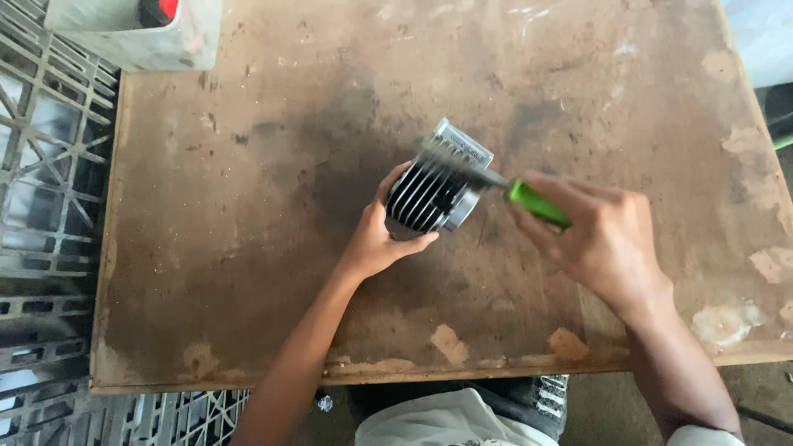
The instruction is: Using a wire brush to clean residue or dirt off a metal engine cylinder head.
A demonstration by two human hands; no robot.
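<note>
Finned grey metal cylinder block [435,188], ribs dark and one machined flange pale, propped on edge near the middle of the worn, stained brown wooden surface [248,248]. Steadied from its left by the left hand [382,234], thumb under the near side and fingers curled over the fins; so gripped, presumably, to keep the round part from rolling and to present the ribbed face upward. Brush with bright green plastic handle [537,204] and dark bristle head clenched in the right hand [599,239], handle running through the closed fist, bristles laid across the upper fins at a slant; blurred at the head, so exact contact hard to judge. Angle apparently chosen to let bristles reach into the gaps between ribs. Dark smudged patch on the surface around the part. Pale plastic container [136,33] with a red and black item inside at the far left corner, well apart. Grey plastic lattice crates [49,165] beside the left edge.
</note>
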